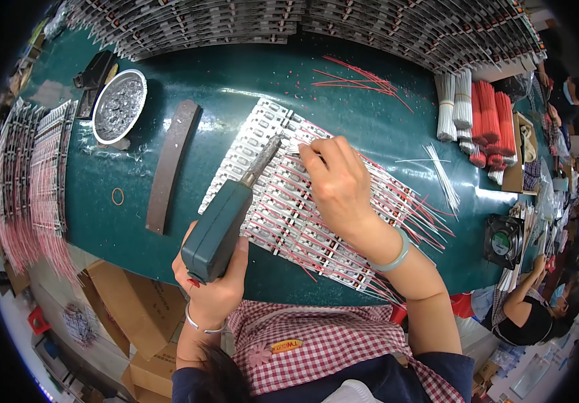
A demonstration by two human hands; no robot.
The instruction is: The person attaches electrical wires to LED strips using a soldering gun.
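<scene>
Down at my fingertips, my right hand point(340, 185) is pinching a thin white wire point(294, 149) against the row of white LED strip boards with red and white leads point(303, 201), thumb and forefinger clenched on it near the top edge of the row. My left hand point(215, 282) is wrapped tight around the chunky dark green soldering gun point(219, 228), and its grey metal tip point(266, 158) sits just beside that pinched wire. The boards lie flat on the dark green tabletop point(235, 80). Further left there's a long brown flat bar point(172, 164), then a round metal dish of silvery solder point(119, 105). Off to the right, bundles of red and white wires point(480, 114) sit near the table edge, and there's a small black fan point(503, 240) too
</scene>
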